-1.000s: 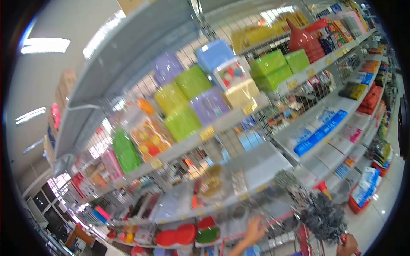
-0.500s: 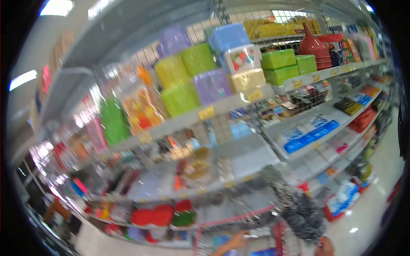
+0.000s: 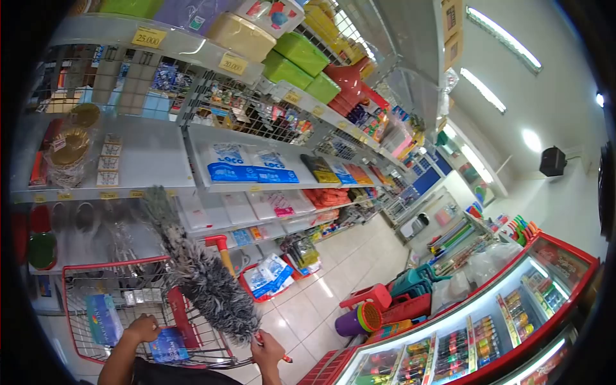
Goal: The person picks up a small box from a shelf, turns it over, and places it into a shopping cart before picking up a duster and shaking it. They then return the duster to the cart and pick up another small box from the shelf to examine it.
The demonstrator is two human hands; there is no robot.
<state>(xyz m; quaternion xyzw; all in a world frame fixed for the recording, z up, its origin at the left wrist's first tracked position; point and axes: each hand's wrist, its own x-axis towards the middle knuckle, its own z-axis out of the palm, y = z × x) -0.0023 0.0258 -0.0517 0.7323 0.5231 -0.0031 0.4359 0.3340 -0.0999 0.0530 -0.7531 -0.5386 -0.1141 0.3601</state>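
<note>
My right hand [image 3: 267,351] is closed round the handle of a fluffy grey duster [image 3: 215,292]. The duster leans up and to the left across the right side of a wire shopping cart [image 3: 72,296] with red trim. Over the cart, my left hand [image 3: 145,327] is curled into a fist; what it grips, if anything, is hidden. Near that hand lie a blue pack [image 3: 168,346], a blue-green pack [image 3: 102,319] and a clear-wrapped white package [image 3: 142,296]. A dark red piece [image 3: 183,317] stands beside the duster.
Store shelves [image 3: 128,154] run along the left, with blue-and-white LOCO packs [image 3: 251,168] and green boxes [image 3: 301,54]. A drinks cooler [image 3: 462,333] stands at the right. Purple and orange buckets [image 3: 359,319] and red stools [image 3: 372,298] sit on the tiled floor [image 3: 321,292].
The view has swung right and tilted, bringing the cooler and aisle into sight. The duster stays in my right hand. My left hand appears further left within the frame, still over the cart.
</note>
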